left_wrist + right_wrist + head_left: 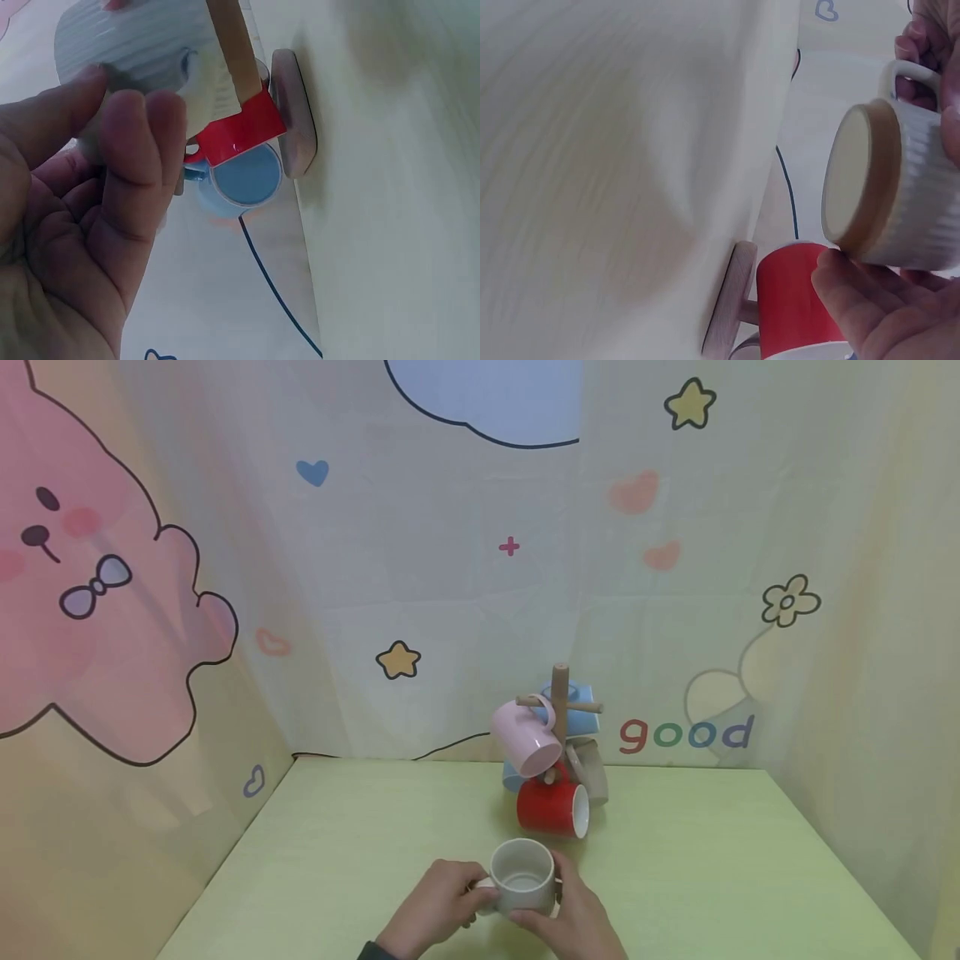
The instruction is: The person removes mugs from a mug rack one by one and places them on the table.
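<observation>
Grey-white and ribbed on the outside, the mug (522,876) sits between both hands at the near edge of the pale green table (712,860), its mouth facing up toward the head camera. The left hand (438,910) curls its fingers (139,142) round the mug's left side, by the handle. The right hand (573,914) cups the right side; in the right wrist view its fingers (870,300) lie bent under the ribbed wall and the mug's base is off the table.

Just behind the mug stands a wooden mug tree (559,693) on a round base. A pink mug (525,739) hangs from its left peg, a red mug (553,808) hangs low at the front, a blue mug (581,714) sits behind the post, and a greyish mug (592,772) hangs on the right. A cartoon-printed curtain (225,568) closes off the back and sides.
</observation>
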Available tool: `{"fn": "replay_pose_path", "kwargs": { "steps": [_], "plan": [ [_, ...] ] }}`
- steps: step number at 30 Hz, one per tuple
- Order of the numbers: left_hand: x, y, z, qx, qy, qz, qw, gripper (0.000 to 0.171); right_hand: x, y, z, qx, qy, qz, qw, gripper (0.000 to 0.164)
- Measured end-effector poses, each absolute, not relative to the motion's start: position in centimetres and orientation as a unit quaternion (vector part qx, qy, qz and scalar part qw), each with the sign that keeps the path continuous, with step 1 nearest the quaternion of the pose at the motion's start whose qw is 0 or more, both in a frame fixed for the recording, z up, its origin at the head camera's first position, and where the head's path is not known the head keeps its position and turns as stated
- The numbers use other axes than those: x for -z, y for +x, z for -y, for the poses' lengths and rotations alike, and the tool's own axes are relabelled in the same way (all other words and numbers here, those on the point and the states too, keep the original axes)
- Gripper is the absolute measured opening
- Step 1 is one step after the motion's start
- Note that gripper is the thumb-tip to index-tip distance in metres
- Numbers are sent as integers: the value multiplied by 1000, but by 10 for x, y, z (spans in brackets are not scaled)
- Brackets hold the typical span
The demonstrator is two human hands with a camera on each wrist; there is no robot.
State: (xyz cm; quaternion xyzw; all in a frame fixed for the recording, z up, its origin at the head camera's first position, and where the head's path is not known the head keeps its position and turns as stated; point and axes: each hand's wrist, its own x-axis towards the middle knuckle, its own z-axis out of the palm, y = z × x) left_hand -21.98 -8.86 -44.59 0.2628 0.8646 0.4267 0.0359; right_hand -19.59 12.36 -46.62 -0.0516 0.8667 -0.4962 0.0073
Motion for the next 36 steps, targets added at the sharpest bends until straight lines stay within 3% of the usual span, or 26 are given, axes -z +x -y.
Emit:
{"fn": "replay_pose_path", "kwargs": {
  "steps": [9, 17, 29, 36],
  "plan": [
    [445, -218, 99, -434, 251, -865, 18, 19, 467, -197, -134, 472, -121, -873, 21, 85],
    [448, -216, 108, -434, 227, -872, 2, 17, 463, -198, -141, 423, -53, -900, 93, 91],
    [456, -218, 133, -428, 190, -883, -23, 19, 468, -194, -165, 223, -46, -969, 91, 64],
    [459, -220, 154, -432, 107, -895, -40, 18, 472, -191, -183, 197, -32, -975, 101, 55]
  ]
}}
